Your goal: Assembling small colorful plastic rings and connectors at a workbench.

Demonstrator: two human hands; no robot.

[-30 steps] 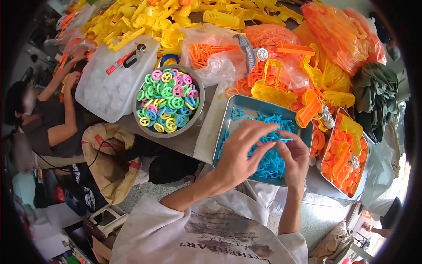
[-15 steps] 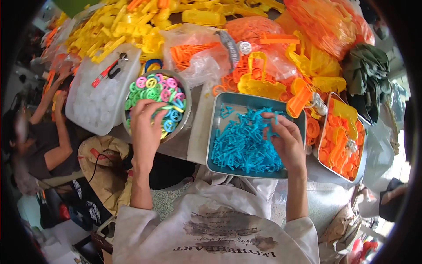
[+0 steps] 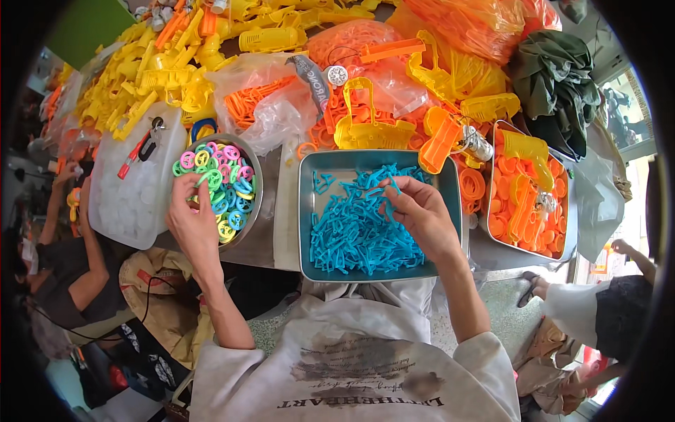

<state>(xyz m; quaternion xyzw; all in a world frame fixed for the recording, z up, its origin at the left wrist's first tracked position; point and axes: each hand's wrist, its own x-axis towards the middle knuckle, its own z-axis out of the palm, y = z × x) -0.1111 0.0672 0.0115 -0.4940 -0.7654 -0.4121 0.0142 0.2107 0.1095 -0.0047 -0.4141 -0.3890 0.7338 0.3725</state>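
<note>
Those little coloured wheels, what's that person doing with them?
The person is working with both hands. The left hand is at the bowl of coloured wheels; whether it has gripped one is hard to tell. The right hand holds a small blue piece over a metal tray of similar pieces. Orange parts fill a container on the right, and yellow parts lie piled at the back.

My off-white shirt (image 3: 302, 383) blotched dark grey with black lettering, bright blue pieces (image 3: 358, 243) before me, pink, green, yellow and blue spoked rings (image 3: 226, 190), yellow plastic parts (image 3: 172, 79), orange discs (image 3: 499, 226), dark green sheeting (image 3: 554, 81).
</note>
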